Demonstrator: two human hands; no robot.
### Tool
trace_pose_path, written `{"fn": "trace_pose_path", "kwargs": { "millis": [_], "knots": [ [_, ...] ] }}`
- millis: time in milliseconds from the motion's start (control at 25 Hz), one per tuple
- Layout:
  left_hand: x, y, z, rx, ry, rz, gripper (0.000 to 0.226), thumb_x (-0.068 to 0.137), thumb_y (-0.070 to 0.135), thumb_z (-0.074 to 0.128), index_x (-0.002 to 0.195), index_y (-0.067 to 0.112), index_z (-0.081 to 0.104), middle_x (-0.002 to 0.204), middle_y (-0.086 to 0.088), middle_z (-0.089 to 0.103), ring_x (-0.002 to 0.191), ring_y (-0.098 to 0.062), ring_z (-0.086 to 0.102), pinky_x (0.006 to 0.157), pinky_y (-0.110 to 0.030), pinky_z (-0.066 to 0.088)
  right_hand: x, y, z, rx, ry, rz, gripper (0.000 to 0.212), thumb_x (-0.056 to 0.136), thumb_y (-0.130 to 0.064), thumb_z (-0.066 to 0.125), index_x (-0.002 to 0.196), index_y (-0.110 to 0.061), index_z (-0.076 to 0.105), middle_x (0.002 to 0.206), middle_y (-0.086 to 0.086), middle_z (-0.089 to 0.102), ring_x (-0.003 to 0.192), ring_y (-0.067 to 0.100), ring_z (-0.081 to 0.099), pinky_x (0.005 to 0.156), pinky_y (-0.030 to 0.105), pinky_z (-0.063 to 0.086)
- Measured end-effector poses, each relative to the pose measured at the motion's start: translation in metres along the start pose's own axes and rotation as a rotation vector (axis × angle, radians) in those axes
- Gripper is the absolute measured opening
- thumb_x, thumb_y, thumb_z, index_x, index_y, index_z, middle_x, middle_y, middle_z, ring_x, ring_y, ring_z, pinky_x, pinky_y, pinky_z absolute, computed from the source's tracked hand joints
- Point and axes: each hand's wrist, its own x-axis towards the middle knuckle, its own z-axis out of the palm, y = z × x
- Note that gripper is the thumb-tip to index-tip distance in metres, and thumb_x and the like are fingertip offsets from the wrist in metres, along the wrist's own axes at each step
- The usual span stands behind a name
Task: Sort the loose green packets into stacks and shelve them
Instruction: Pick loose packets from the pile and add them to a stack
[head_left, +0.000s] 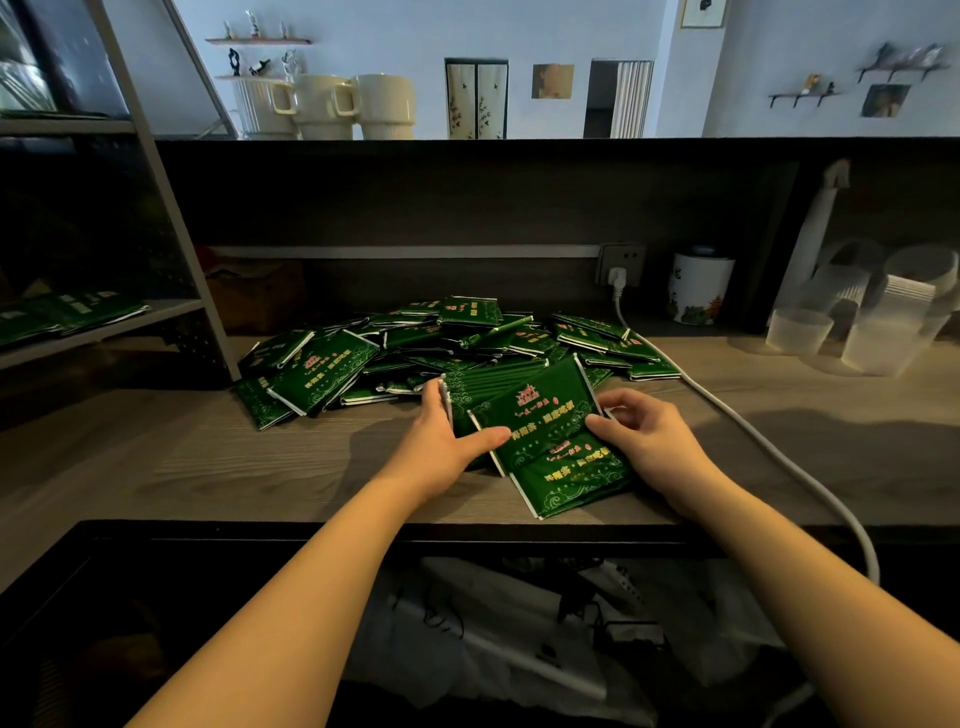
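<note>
Wooden counter (218, 457), spanning the view beneath a dark overhanging shelf; metal rack (156, 317) at far left, its shelf bearing several shelved green packets (72, 312); loose pile of green packets (415, 348) spread across the counter's middle, behind both hands; gathered stack of green packets (535, 431) at the near edge of the pile, tilted and partly fanned, resting on the counter; left hand (447, 441) grasping the stack's left edge, thumb laid across the top packet; right hand (649, 436) pinching the stack's right edge, fingers curled; clear plastic cups (872, 317) at far right; white tin (698, 288) beside a wall socket; white cable (753, 441) trailing from the socket past the right hand and over the counter's front edge.
</note>
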Motion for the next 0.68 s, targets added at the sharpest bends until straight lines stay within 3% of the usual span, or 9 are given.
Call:
{"fn": "trace_pose_path", "kwargs": {
  "millis": [120,200,360,480,600,680],
  "knots": [
    [0.002,-0.002,-0.003,-0.052,0.056,-0.018,0.104,0.084,0.045,0.078,0.158,0.030,0.007,0.164,-0.008,0.028,0.146,-0.031,0.032,0.116,-0.047,0.032,0.000,0.000,-0.001,0.037,0.040,-0.012,0.029,0.089,0.009,0.058,0.107,-0.011,0.068,0.074,0.004,0.072,0.067,0.019,0.066,0.064,0.030,0.054],
    [0.004,-0.004,-0.004,-0.080,0.085,-0.024,0.098,0.087,0.041,0.075,0.158,0.031,0.008,0.164,-0.009,0.026,0.146,-0.032,0.032,0.111,-0.046,0.032,0.001,-0.001,-0.003,0.077,0.172,-0.059,0.032,0.086,0.012,0.053,0.106,-0.008,0.069,0.066,-0.001,0.067,0.060,0.014,0.060,0.059,0.027,0.050],
    [0.005,-0.004,-0.003,-0.084,0.132,-0.015,0.085,0.090,0.035,0.069,0.155,0.030,0.013,0.162,-0.008,0.028,0.138,-0.031,0.037,0.095,-0.039,0.032,-0.001,-0.007,-0.016,0.246,0.412,-0.096,0.031,0.083,0.008,0.049,0.086,-0.015,0.071,0.070,0.006,0.063,0.065,0.023,0.059,0.059,0.032,0.050],
    [0.006,-0.005,-0.004,-0.090,0.134,-0.011,0.082,0.091,0.032,0.066,0.154,0.031,0.014,0.161,-0.007,0.031,0.137,-0.031,0.039,0.093,-0.039,0.033,-0.002,-0.012,-0.019,0.419,0.374,-0.034,0.038,0.080,0.008,0.044,0.078,-0.019,0.070,0.065,0.000,0.062,0.059,0.018,0.058,0.052,0.029,0.052],
    [0.005,-0.005,-0.003,-0.061,0.061,-0.001,0.086,0.094,0.031,0.064,0.157,0.032,0.005,0.161,-0.008,0.031,0.140,-0.032,0.037,0.098,-0.039,0.033,-0.003,-0.013,-0.011,0.331,0.220,-0.093,0.035,0.088,0.013,0.051,0.096,-0.016,0.068,0.083,0.006,0.069,0.079,0.024,0.065,0.072,0.039,0.057],
    [0.003,-0.003,-0.002,-0.039,0.009,-0.005,0.089,0.095,0.032,0.062,0.159,0.032,0.000,0.162,-0.008,0.029,0.143,-0.031,0.034,0.103,-0.039,0.032,-0.004,-0.012,-0.006,0.271,0.135,-0.161,0.031,0.090,0.013,0.057,0.111,-0.009,0.064,0.096,0.011,0.073,0.089,0.024,0.071,0.080,0.034,0.060]
  ]
}}
